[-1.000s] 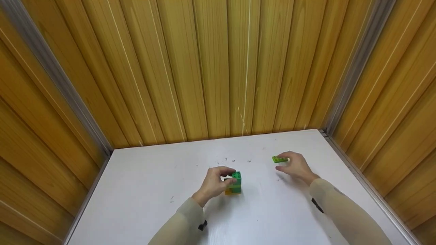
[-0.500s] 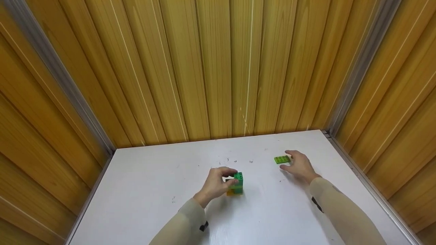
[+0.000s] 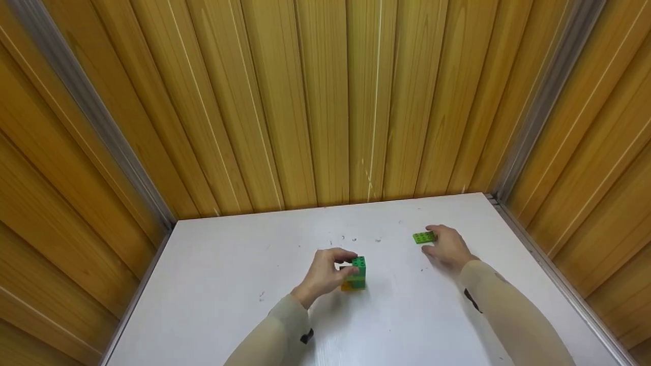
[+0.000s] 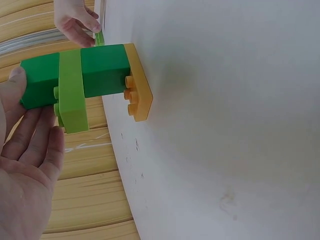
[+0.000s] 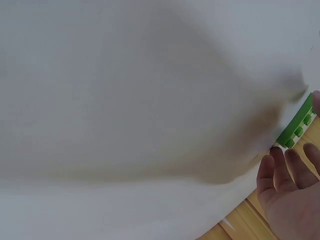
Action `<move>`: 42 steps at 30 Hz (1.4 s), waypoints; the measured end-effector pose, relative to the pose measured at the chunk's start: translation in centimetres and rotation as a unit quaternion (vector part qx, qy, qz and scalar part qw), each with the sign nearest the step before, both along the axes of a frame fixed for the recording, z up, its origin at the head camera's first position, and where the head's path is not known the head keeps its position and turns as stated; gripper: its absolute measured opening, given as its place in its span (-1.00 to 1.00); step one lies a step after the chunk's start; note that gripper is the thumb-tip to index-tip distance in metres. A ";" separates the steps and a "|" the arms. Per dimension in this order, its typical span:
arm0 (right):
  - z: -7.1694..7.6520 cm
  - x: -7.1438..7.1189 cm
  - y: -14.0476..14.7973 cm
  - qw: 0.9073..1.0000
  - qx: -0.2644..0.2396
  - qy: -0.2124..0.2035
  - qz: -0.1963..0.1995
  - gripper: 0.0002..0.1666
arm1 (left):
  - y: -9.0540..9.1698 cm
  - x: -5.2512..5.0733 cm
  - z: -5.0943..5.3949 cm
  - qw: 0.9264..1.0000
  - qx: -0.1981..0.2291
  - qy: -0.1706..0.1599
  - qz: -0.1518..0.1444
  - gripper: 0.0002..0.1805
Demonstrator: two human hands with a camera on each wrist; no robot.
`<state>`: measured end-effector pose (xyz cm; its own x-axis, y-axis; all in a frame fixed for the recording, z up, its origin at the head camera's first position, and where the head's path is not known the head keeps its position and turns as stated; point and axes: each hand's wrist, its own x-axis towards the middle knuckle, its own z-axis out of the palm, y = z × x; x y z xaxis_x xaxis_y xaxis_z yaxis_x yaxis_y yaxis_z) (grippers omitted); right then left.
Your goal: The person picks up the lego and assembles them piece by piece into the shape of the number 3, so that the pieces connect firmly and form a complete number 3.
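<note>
A stack of toy building bricks (image 3: 359, 274) stands upright on the white table. In the left wrist view it shows a dark green brick (image 4: 41, 80), a light green brick (image 4: 72, 95), another dark green brick (image 4: 104, 70) and an orange plate (image 4: 141, 90) at its base. My left hand (image 3: 323, 272) holds the stack's top brick between thumb and fingers. To the right, a flat light green brick (image 3: 423, 238) lies studs up on the table. My right hand (image 3: 448, 249) is spread around its right end, with thumb and fingers apart; contact is hard to tell.
The white table (image 3: 229, 269) ends at a wood-patterned panel wall (image 3: 320, 101) behind and at grey metal rails (image 3: 549, 259) at the sides. Small dark marks (image 3: 354, 239) dot the tabletop beyond the stack.
My right hand has drawn back slightly from over the flat light green brick, so more of its studs show. The left hand stays at the stack; the head view has shifted slightly.
</note>
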<state>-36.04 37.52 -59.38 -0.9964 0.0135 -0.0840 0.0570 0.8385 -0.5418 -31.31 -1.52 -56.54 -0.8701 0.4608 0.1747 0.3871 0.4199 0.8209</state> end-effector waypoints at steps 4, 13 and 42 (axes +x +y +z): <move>0.0 -0.3 0.0 1.000 0.006 0.009 0.001 -0.18 | 0.0 0.0 0.0 1.000 -0.001 -0.003 0.000 -0.67; -0.1 -0.5 -0.2 1.000 0.012 0.009 0.004 -0.28 | 0.0 0.0 0.0 1.000 -0.001 -0.016 0.003 -0.67; -1.2 -1.0 -1.3 0.997 -0.043 0.041 -0.058 -0.45 | 0.1 0.1 0.0 0.999 0.009 -0.031 0.012 -0.68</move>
<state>-37.03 36.24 -60.53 -0.9921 0.1254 -0.0079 0.1033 0.7787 -0.6189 -31.17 -1.42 -56.58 -0.8902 0.4373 0.1278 0.3253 0.4137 0.8503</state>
